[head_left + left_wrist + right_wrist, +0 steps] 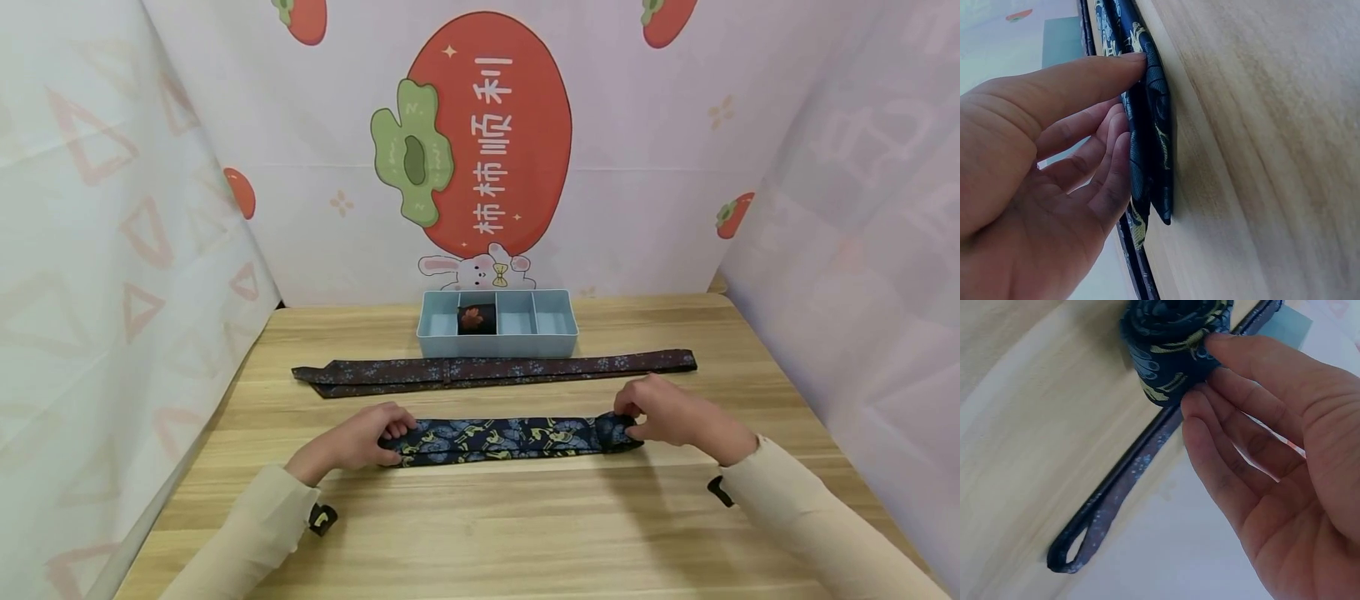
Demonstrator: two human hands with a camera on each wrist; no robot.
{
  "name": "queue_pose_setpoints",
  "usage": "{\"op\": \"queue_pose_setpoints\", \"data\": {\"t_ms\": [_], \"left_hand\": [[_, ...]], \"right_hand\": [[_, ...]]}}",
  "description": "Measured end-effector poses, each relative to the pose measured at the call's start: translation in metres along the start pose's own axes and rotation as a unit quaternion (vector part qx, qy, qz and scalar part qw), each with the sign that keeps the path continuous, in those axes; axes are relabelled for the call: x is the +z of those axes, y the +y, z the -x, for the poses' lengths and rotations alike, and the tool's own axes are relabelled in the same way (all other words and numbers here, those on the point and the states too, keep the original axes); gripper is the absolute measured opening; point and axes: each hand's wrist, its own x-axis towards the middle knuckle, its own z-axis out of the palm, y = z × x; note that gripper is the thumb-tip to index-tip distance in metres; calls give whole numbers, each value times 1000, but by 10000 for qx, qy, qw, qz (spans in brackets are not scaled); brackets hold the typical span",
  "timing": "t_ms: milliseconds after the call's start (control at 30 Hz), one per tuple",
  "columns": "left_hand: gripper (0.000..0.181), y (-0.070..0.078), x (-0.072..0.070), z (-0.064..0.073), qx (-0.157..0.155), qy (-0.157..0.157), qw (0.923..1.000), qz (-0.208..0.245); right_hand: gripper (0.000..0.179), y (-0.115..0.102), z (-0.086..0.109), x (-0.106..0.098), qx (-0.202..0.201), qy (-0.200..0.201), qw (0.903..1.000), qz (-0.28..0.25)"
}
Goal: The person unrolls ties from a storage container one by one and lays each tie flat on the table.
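Left hand (369,435) and right hand (663,408) pinch the navy-yellow patterned fabric necktie (501,440), right end coiled, roughly parallel to the wooden table's (480,533) back edge.

Rolled tie (1175,369) cropped (right-wrist view), head-view sleeves (817,512) cut off

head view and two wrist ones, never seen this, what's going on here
There is no machine: a person works bare-handed. The wide picture comes from a camera worn on the head; the two close-ups come from one on each wrist. On the wooden table lie a folded brown floral necktie and, nearer the person, a navy patterned necktie. The left hand's grip pinches the navy one near one end; the right hand's grip holds its rolled end. Behind stands a light-blue four-compartment box with a dark roll, likely another necktie, inside.
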Motion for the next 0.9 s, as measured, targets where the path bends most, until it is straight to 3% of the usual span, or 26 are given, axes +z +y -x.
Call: {"op": "queue_pose_setpoints", "data": {"t_ms": [233,500,667,900], "left_hand": [[44,0,-1,0,-32,-24,10000,21],[45,-2,1,1,-55,-13,10000,19],[45,-3,1,2,-17,-18,10000,47],[45,-5,-4,7,6,16,10000,22]], "right_hand": [[18,-12,-13,-4,-91,-93,9998,-117],[22,-23,-32,10,-237,-381,9987,-249],[22,-23,-32,17,-223,-337,9991,-125],[19,-20,-21,12,-272,1,9995,136]]}}
